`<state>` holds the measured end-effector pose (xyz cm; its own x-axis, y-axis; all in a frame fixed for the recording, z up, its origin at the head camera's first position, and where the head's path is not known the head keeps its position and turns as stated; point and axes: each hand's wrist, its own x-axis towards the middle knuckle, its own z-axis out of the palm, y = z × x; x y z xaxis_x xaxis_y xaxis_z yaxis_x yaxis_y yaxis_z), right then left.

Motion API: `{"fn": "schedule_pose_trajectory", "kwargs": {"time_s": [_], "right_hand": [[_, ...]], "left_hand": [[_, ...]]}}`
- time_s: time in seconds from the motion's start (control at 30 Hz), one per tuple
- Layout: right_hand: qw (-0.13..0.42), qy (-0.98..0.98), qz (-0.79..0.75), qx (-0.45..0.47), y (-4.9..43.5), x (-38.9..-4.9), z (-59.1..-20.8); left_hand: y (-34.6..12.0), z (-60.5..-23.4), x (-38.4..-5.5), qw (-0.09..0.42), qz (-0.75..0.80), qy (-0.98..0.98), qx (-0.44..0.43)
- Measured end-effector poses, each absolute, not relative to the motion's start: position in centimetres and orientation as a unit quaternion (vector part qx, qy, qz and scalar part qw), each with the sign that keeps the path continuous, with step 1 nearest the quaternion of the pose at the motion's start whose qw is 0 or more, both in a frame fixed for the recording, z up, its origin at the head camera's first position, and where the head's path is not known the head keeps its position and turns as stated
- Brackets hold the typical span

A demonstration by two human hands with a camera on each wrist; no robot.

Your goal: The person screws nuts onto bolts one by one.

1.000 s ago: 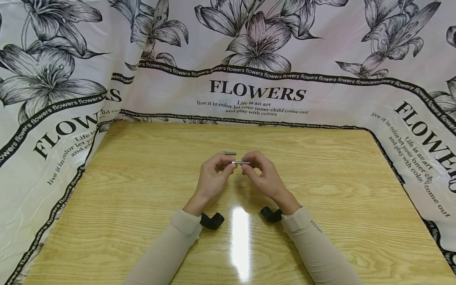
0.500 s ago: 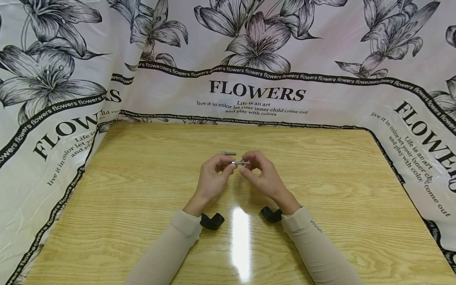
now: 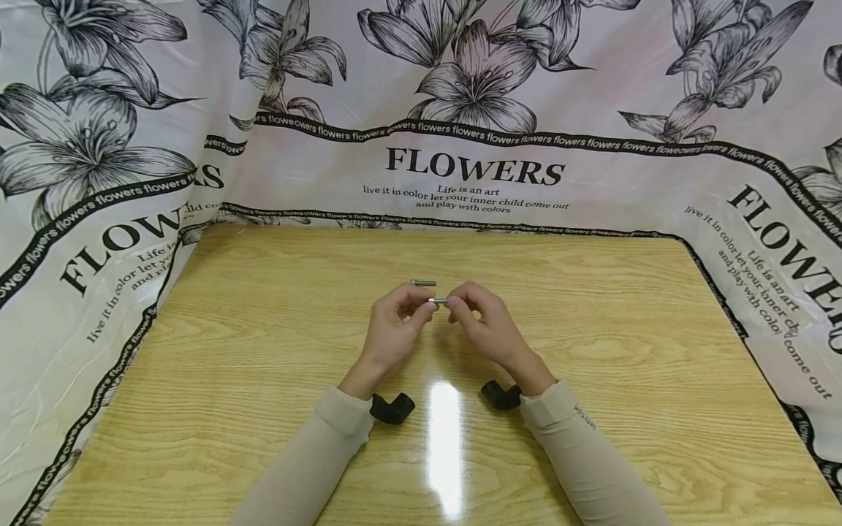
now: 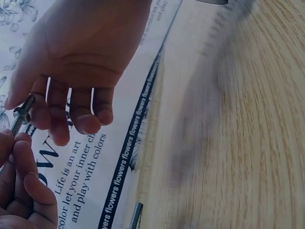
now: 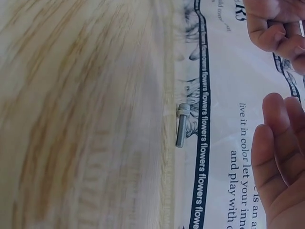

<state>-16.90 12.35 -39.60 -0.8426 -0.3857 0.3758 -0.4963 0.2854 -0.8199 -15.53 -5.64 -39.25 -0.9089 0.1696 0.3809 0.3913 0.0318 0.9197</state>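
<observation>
My left hand (image 3: pixel 391 329) pinches the left end of a small metal bolt (image 3: pixel 439 300) between thumb and forefinger. Thumb and forefinger of my right hand (image 3: pixel 490 329) close around its other end, hiding that part in the head view. The left wrist view shows the thread, with a nut (image 4: pixel 21 114) on the shaft between the two hands. The other fingers of my left hand (image 4: pixel 81 81) hang loosely spread there. A second bolt (image 3: pixel 423 283) lies on the table just beyond my left fingertips; it also appears in the right wrist view, its head (image 5: pixel 183 109) uppermost.
A wood-grain table (image 3: pixel 263 329) spreads beneath both hands. Black elbow-shaped pieces sit beside the cuffs, one on the left (image 3: pixel 392 408) and one on the right (image 3: pixel 501 396). Floral-printed cloth (image 3: pixel 473 175) stands around the table's back and sides.
My right thumb lifted slightly from the shaft half a second ago and now presses in again, covering the bolt's right end. My left hand and the bolt on the table stay put.
</observation>
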Motion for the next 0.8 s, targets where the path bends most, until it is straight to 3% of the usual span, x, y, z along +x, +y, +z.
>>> {"fn": "schedule_pose_trajectory", "kwargs": {"time_s": [0.53, 0.8], "right_hand": [[0.071, -0.799, 0.519, 0.296, 12.44, -16.85, -39.37], [0.051, -0.793, 0.539, 0.279, 12.49, -16.73, -39.15]], "left_hand": [[-5.52, -39.29, -15.50, 0.080, -0.667, -0.714, -0.199], [-5.57, -39.28, -15.51, 0.078, -0.666, -0.715, -0.198]]}}
